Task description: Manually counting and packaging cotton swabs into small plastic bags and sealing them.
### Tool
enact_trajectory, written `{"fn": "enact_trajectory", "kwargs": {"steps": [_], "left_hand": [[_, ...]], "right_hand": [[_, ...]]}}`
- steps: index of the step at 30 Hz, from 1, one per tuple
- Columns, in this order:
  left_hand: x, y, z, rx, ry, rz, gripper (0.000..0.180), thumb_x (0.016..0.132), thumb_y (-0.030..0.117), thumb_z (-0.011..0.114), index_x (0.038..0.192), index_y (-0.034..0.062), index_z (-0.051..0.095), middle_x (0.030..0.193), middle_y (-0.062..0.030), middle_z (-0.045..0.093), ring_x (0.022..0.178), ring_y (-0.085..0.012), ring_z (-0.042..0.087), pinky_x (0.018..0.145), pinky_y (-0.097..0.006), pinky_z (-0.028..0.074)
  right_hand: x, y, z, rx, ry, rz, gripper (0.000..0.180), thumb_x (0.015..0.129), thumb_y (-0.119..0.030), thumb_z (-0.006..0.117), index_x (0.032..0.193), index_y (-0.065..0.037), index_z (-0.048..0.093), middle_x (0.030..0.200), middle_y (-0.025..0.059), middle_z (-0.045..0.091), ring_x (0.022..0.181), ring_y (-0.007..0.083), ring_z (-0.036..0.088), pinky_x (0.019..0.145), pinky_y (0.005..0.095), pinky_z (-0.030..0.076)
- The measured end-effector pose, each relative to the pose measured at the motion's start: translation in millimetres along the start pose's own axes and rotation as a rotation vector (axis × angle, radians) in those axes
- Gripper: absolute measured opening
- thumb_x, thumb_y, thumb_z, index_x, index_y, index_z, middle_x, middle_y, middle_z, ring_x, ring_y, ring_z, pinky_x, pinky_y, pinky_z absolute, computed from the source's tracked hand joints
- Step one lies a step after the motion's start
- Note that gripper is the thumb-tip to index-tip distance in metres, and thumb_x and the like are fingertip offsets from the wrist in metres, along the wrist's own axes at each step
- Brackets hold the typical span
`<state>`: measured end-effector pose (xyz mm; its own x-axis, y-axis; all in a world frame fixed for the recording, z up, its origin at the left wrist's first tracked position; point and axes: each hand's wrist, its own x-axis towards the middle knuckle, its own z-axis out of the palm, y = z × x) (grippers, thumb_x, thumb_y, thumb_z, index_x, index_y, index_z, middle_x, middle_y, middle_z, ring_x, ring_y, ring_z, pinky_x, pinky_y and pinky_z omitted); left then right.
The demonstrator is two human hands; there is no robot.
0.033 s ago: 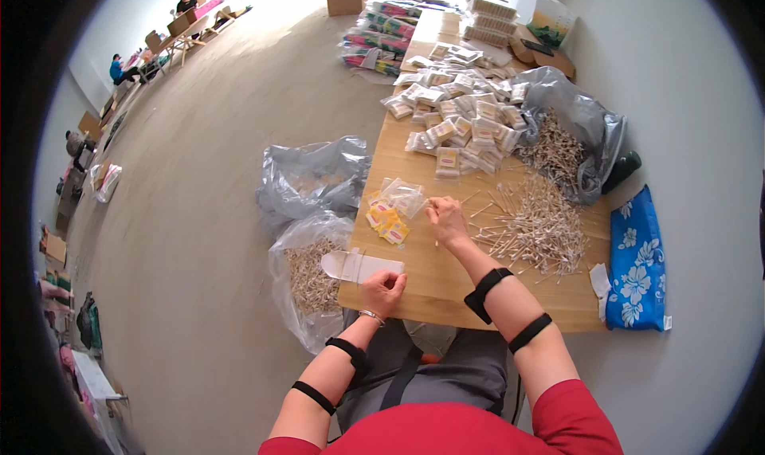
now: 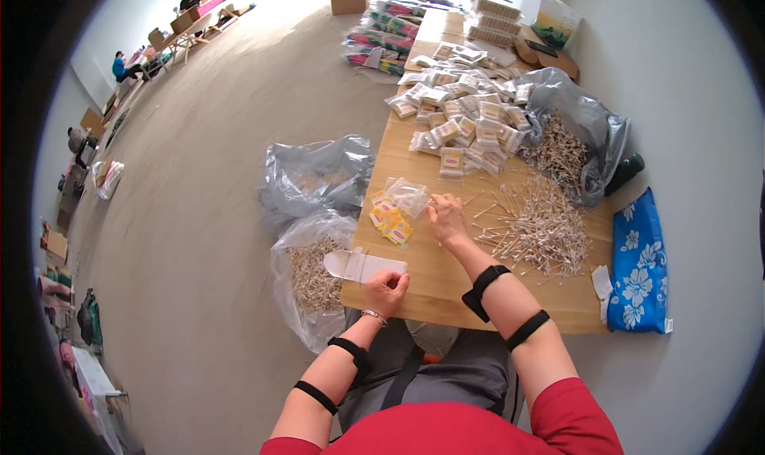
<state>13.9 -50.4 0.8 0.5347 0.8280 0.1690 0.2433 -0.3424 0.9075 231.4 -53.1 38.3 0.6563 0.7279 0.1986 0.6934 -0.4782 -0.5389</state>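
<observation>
My left hand (image 2: 388, 292) is closed at the table's front left, against the near right end of a white card-like strip (image 2: 358, 267) with a rounded end. Whatever its fingers hold is hidden. My right hand (image 2: 448, 220) is closed too, fingers curled down by the right edge of the clear plastic bags (image 2: 408, 196); I cannot make out anything in them. Small yellow cards (image 2: 390, 221) lie just left of it. Beyond its right side spreads a loose heap of cotton swabs (image 2: 546, 228).
Filled small packets (image 2: 470, 120) cover the table's far half. A grey bag of swabs (image 2: 590, 120) and a blue floral pouch (image 2: 637, 268) are at the right, by the wall. Two plastic bags (image 2: 315, 180) (image 2: 315, 276) stand beside the table's left edge. People sit far left.
The whole view has shifted very slightly. My right hand's fingers have tilted a little by the plastic bags; my left hand stays in place at the white strip.
</observation>
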Motion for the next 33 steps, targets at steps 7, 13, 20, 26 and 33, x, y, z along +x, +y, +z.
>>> {"fn": "enact_trajectory", "kwargs": {"steps": [7,13,20,26,33], "left_hand": [[-2,1,0,-0.011,0.042,0.022,0.017,0.074,0.018,0.072,0.066,0.0054,0.064,0.062,-0.0082,0.059,0.054,-0.0202,0.058,0.052,-0.031,0.047],[-2,7,-4,-0.023,-0.016,0.028,0.018,0.076,0.019,0.071,0.067,0.0048,0.064,0.063,-0.0093,0.06,0.055,-0.0208,0.059,0.052,-0.031,0.047],[0,2,3,-0.075,0.004,0.061,0.017,0.077,0.018,0.071,0.071,0.0029,0.066,0.064,-0.009,0.062,0.053,-0.016,0.059,0.052,-0.028,0.047],[1,4,4,-0.016,0.016,0.064,0.016,0.076,0.018,0.071,0.071,0.003,0.066,0.064,-0.01,0.063,0.055,-0.017,0.061,0.053,-0.028,0.048],[0,-8,0,-0.222,0.031,0.017,0.014,0.085,0.017,0.066,0.084,0.0027,0.065,0.068,-0.0033,0.064,0.062,-0.0105,0.061,0.056,-0.026,0.049]], "right_hand": [[7,-19,23,-0.262,-0.044,0.083,0.037,0.076,-0.025,0.069,0.109,-0.01,0.061,0.109,0.0105,0.054,0.11,0.0304,0.045,0.095,0.0409,0.038],[12,-29,11,-0.211,-0.117,0.315,0.043,0.074,-0.031,0.071,0.111,-0.012,0.057,0.119,0.0103,0.046,0.118,0.0299,0.038,0.099,0.0437,0.033],[19,-15,11,-0.204,-0.178,0.309,0.037,0.073,-0.028,0.068,0.104,-0.012,0.058,0.111,0.0108,0.052,0.118,0.0305,0.04,0.099,0.0459,0.032],[1,3,-9,0.458,-0.023,0.192,0.031,0.074,-0.013,0.069,0.102,-0.005,0.056,0.08,0.0073,0.065,0.082,0.0238,0.062,0.075,0.0381,0.049],[-62,-27,-13,0.902,-0.298,0.245,0.036,0.08,0.001,0.062,0.114,0.001,0.048,0.084,0.0102,0.067,0.074,0.0147,0.063,0.064,0.0277,0.051]]}}
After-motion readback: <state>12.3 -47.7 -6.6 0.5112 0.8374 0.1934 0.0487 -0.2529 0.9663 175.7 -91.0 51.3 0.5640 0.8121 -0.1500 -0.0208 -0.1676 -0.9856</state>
